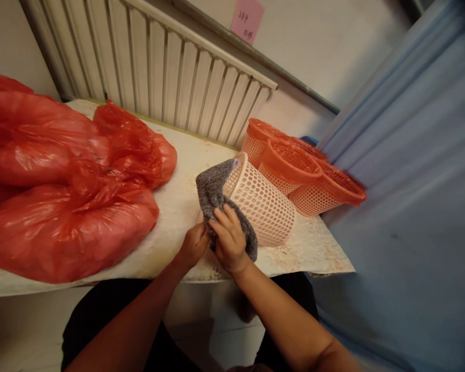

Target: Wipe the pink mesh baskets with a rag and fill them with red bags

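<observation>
A dark grey cloth [213,188] hangs over the mouth of a pale plastic mesh basket [266,204], which lies tilted on the table. My right hand [230,237] presses on the cloth with its fingers bent slightly over it; its thumb is hidden. Close beside it, my left hand [194,245] is closed at the cloth's left edge. What its fingertips grip is hidden behind the cloth and the other hand. A bit of pale mesh shows below the hands, too covered to tell whether it is a separate basket.
Large red plastic bags [77,227], full and bulging, take up the table's left side. Several orange-rimmed mesh baskets [292,160] stand behind the pale one. A radiator [170,77] runs along the wall, and a blue curtain [411,206] hangs at the right beyond the white-covered table [170,206].
</observation>
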### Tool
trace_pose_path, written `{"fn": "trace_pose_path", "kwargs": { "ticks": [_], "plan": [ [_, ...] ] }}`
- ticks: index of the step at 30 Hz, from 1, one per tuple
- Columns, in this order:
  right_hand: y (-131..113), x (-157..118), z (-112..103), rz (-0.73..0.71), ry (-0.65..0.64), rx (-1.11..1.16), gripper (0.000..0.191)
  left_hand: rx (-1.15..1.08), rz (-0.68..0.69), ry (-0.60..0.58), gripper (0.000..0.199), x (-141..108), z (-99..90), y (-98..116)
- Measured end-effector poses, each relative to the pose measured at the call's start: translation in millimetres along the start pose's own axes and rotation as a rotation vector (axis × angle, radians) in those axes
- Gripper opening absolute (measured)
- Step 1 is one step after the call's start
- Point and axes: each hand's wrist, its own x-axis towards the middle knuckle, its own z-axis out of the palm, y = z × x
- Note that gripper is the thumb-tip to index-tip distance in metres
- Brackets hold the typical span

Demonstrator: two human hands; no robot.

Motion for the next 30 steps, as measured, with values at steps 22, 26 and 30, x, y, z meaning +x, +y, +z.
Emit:
{"fn": "trace_pose_path", "kwargs": {
  "ticks": [22,26,30],
  "plan": [
    [-0.7,25.0,-58.0,0.334,0.147,-0.047,0.050,0.134,-0.032,-0.018,0.040,-41.0,24.2,42.2],
    [-15.1,4.5,-82.6,0.307,0.135,0.000,0.051,0.126,-0.050,-0.025,0.044,-64.9,39.9,62.9],
    [-22.7,-13.2,-95.9,0.271,0.147,0.054,0.047,0.136,-0.060,-0.034,0.053,-79.8,47.3,75.0]
  ]
}}
